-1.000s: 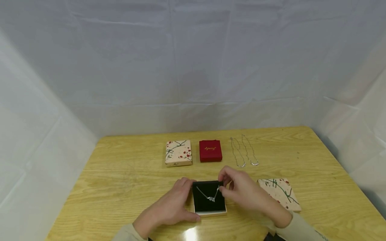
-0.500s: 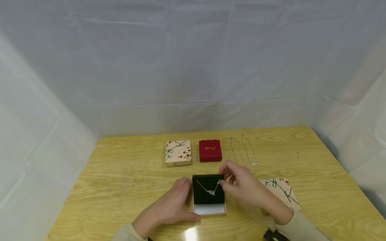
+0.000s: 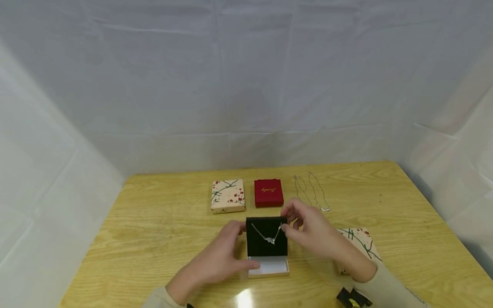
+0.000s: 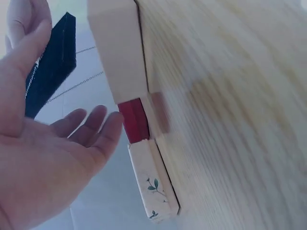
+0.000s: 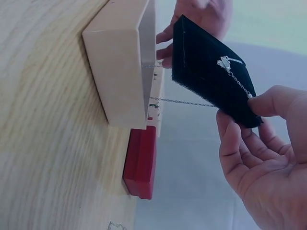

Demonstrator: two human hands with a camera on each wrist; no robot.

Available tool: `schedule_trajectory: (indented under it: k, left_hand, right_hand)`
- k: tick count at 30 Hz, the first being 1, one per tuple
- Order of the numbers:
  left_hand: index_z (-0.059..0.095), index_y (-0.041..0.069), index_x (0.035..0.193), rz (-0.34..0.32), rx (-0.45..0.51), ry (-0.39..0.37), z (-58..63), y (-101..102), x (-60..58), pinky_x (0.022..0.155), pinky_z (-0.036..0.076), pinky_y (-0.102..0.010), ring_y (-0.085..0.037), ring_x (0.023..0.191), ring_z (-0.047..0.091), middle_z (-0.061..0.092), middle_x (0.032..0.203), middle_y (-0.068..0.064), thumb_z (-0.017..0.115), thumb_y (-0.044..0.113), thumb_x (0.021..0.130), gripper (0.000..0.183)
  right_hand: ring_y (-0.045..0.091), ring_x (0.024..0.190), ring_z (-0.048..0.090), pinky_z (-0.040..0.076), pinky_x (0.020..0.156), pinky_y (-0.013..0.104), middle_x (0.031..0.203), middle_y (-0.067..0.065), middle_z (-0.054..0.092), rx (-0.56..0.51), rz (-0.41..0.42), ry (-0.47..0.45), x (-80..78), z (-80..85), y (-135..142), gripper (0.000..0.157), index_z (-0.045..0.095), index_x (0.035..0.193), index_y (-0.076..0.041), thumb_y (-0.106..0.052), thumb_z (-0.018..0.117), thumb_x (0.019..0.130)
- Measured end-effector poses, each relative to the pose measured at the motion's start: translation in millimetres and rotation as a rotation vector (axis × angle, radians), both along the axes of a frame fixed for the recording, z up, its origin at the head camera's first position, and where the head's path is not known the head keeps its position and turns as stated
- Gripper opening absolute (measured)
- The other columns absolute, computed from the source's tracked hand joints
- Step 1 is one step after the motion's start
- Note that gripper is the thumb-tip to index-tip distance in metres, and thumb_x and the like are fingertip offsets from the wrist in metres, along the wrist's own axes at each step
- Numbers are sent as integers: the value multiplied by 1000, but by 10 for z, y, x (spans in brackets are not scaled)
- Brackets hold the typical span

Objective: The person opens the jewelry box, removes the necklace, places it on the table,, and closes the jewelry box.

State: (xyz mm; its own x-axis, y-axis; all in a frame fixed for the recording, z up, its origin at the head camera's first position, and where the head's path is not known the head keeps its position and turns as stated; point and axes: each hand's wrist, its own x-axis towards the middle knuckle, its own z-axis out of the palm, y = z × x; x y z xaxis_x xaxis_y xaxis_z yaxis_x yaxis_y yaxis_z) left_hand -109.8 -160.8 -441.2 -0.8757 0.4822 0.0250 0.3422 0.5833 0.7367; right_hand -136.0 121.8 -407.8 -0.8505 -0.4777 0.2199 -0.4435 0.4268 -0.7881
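A black jewelry pad (image 3: 259,250) is tilted up above a small open cardboard box (image 3: 271,275) with a white inside. Across the pad's face runs a silver necklace (image 3: 271,240), and its chain trails from behind the pad down into the box, as the right wrist view shows. My right hand (image 3: 310,226) pinches the pad's right upper corner between thumb and fingers. At the pad's left side is my left hand (image 3: 219,254), thumb stretched over the box, its fingers loosely bent near the pad's edge; part of them is hidden behind it in the head view.
Farther back stand a floral box (image 3: 228,196) and a red box (image 3: 268,192). Two more silver necklaces (image 3: 319,190) lie to their right, partly behind my right hand. A floral lid (image 3: 360,241) rests under my right forearm. White cloth (image 3: 246,85) surrounds the wooden table (image 3: 154,239).
My right hand has raised the black pad with its necklace out of the box, uncovering the white inside. My left thumb has shifted from the box's front corner to above the box.
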Motion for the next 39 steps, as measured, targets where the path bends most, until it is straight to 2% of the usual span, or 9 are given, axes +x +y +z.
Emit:
schedule_trajectory:
  k: [6,12,18,26,29,33,36,39]
  left_hand:
    - [55,7,143,57,178,-76,75,37,-11,100,55,-43,-20,110,60,63,118,1,82,39,94,64]
    - [59,3,138,131,316,-150,124,99,-3,95,57,-34,-20,105,63,68,114,-4,76,28,100,49]
    - [60,-6,131,166,456,-222,137,141,11,89,59,-27,-25,101,64,67,110,-11,73,16,102,39]
    - [64,-5,123,179,495,-242,111,146,2,86,59,-27,-26,98,64,68,106,-12,74,12,100,31]
    - [64,-6,123,185,498,-245,106,146,3,86,59,-27,-26,98,65,68,106,-12,74,12,100,31]
    - [63,-5,122,199,499,-246,110,149,1,85,58,-27,-25,98,64,68,106,-12,74,12,100,30]
    - [63,-5,121,211,509,-256,109,153,-5,83,58,-27,-25,96,65,69,105,-12,73,12,100,29]
    - [62,-5,121,214,519,-269,107,154,-10,79,58,-26,-24,94,65,70,104,-12,72,10,101,28]
  right_hand:
    - [16,88,66,61,77,30,101,0,67,-31,1,-10,-2,33,8,26,60,114,-13,0,73,95]
    - [19,87,66,60,79,30,101,1,67,-70,2,-38,-5,42,4,26,60,115,-10,0,73,95]
    - [21,87,66,60,78,29,102,2,68,-88,-9,-63,-22,32,-2,25,60,117,-5,0,73,96]
    - [18,94,68,61,78,31,106,-1,70,-79,-46,-23,-48,-2,-11,28,61,117,-11,-1,75,95]
    - [18,101,66,60,82,32,115,-1,70,-49,-69,51,-46,-25,-12,33,62,123,-11,-2,76,95]
    - [19,110,60,58,86,37,123,-2,66,32,-115,226,-10,-42,-27,39,62,128,-11,-7,80,93]
    - [20,114,57,58,92,41,123,0,64,103,-119,391,23,-49,-58,35,65,122,-11,-11,82,91]
    - [20,111,57,58,93,41,118,1,65,164,-89,550,45,-72,-98,30,69,114,-10,-11,84,87]
